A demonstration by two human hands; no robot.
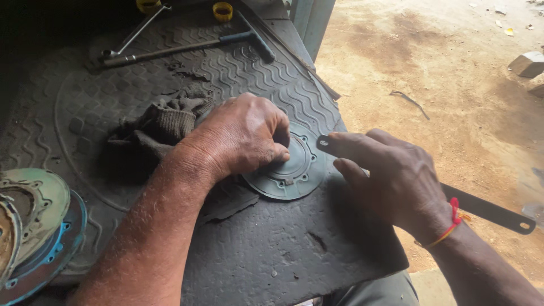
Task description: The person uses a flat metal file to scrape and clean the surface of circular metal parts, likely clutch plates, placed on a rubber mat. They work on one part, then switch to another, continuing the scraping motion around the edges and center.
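At frame centre, I saw left hand [243,136] pressing the grey round metal plate [292,170]; right hand [391,175] fingers pinched the flat dark hacksaw blade [487,209], its length running lower right.

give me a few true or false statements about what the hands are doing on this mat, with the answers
1. The left hand presses down on a grey round disc. True.
2. The right hand holds a yellow screwdriver. False: it holds a flat hacksaw blade, its tip near the disc's rim.
3. A dark rag lies beside the left hand on the rubber mat. True.
4. The disc rests on the bare sandy ground. False: it lies on the rubber mat.
5. A wheel wrench lies at the mat's far edge. True.
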